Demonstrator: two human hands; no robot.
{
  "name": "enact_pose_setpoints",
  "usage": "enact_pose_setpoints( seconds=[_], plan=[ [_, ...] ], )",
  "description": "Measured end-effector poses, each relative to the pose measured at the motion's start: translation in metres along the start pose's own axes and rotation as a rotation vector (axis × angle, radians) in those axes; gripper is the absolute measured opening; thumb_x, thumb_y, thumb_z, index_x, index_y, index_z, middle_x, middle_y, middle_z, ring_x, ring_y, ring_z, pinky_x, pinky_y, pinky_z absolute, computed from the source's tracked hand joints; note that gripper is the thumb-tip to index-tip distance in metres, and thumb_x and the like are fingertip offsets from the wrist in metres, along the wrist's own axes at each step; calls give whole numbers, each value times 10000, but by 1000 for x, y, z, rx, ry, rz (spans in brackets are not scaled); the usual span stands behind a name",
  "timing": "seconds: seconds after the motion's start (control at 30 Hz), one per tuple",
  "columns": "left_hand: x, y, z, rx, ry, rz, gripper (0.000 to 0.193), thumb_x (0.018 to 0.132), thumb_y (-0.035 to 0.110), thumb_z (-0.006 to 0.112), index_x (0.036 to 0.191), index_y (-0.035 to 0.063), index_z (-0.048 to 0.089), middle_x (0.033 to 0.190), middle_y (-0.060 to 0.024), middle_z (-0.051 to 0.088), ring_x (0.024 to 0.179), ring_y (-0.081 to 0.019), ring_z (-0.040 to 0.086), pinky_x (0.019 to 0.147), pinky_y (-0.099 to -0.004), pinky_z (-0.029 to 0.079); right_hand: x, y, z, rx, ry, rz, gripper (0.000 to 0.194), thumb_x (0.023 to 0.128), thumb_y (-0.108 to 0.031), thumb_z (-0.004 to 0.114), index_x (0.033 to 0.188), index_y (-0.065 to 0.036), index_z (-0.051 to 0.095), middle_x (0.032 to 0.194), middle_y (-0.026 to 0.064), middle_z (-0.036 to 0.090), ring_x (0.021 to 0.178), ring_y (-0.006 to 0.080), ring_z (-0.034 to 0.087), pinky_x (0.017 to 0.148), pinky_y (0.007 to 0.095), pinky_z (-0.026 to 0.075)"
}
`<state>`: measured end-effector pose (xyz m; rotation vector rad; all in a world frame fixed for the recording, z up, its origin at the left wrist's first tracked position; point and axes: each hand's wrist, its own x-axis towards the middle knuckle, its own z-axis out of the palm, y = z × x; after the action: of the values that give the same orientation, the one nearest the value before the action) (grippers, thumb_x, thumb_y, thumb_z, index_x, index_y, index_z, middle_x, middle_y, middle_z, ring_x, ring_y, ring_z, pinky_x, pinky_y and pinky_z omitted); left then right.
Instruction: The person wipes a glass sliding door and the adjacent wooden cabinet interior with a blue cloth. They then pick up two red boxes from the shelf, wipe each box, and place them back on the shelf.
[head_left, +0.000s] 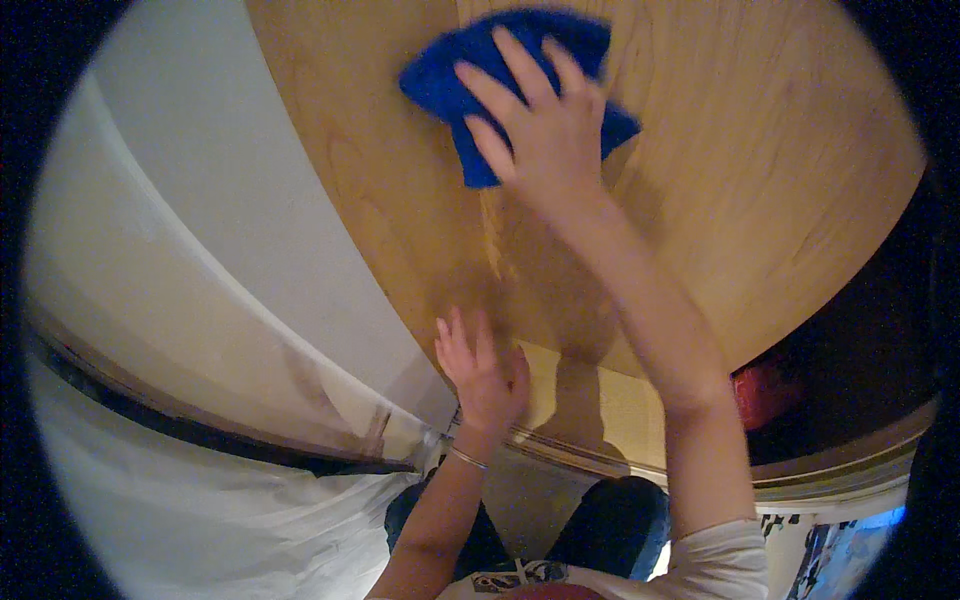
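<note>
My right hand (551, 124) lies spread on a blue cloth (442, 71), pressing it against a light wood panel (720, 187) near the top of the view. The cloth is creased, and its corners stick out around my fingers. Lower down, my left hand (484, 375) is raised with its fingers apart and holds nothing. It is beside the lower part of the wood; whether the fingertips touch it cannot be told. A thin bracelet (469, 459) circles my left wrist.
A pale grey wall surface (300, 225) borders the wood on the left. White sheeting (262, 525) hangs at the lower left. A dark opening (847, 360) with a blurred red object (761, 396) is at the right. Below my hands runs a metal-like track (570, 450), near my knees.
</note>
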<state>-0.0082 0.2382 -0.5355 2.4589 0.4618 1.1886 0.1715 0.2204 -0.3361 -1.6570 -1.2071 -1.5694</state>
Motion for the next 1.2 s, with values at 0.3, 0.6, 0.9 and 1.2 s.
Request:
enact_pose_setpoints(
  seconds=[0.3,0.6,0.9,1.2],
  plan=[
    [-1,6,42,-123,10,-5,659,830,252,620,1383,4,361,1477,-287,216,1363,-494,177,1078,-602,168,-99,16,44,-145,-619,-120,704,787,-412,666,1419,-290,384,1541,-1,220,1362,367,250,1025,620,279],
    [-5,18,84,-199,13,2,767,800,238,642,1433,0,279,1472,-305,206,1357,-502,178,1093,-570,168,-233,42,53,184,-991,-47,857,752,-307,714,1472,-378,256,1182,82,553,1174,368,457,995,656,271],
    [157,52,66,-370,235,203,604,914,179,477,1431,-37,252,1503,-284,166,1400,-427,149,1143,-460,141,-38,70,-8,-237,-306,-78,610,769,-445,645,1350,-397,467,1533,41,245,1371,387,227,1025,591,285],
    [63,-24,170,-235,20,222,672,873,208,431,1423,-100,198,1517,-314,53,1398,-502,31,1143,-528,33,-267,14,-5,-415,-320,178,433,862,-396,523,1293,-379,549,1355,-45,492,1136,294,494,953,488,380]
  ],
)
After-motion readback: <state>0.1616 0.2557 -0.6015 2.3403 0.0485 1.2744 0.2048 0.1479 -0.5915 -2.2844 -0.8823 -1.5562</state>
